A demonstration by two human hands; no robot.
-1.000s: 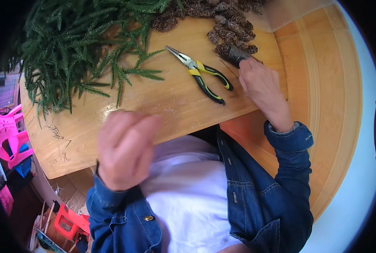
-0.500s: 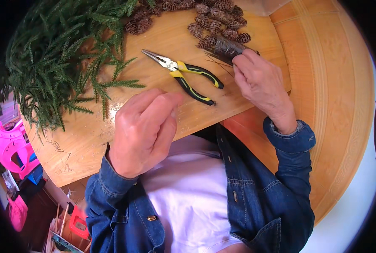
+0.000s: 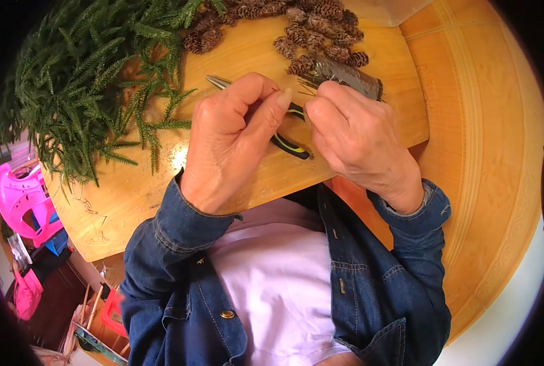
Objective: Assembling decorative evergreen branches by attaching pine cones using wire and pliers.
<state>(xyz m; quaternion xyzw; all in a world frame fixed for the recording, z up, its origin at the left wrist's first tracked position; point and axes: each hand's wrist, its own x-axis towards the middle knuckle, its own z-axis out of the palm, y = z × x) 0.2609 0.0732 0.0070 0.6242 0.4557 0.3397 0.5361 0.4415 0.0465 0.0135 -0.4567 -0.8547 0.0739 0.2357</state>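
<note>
My left hand [image 3: 232, 134] is raised over the table, thumb and forefinger pinched together; a tiny dark sliver shows at the tips, too small to name. Close by on the right, my right hand [image 3: 363, 140] has its fingers curled in, and whatever they hold is hidden. Beneath and between the hands lie long-nose pliers [image 3: 294, 148] with black and yellow handles, largely covered by my left hand. Just beyond my right hand rests a dark plastic-wrapped roll [image 3: 348, 74], with thin dark wires [image 3: 308, 85] sticking out at its left end.
Green artificial fir branches [image 3: 89, 85] heap over the table's left side. Brown pine cones [image 3: 314, 41] are grouped at the far edge. The wooden table [image 3: 132, 213] carries small scraps of wire at its near left corner. A pink plastic seat [image 3: 22, 201] stands left, below the table.
My left hand has moved up and right, over the pliers. My right hand has come off the wrapped roll and shifted left, so both hands are now close together.
</note>
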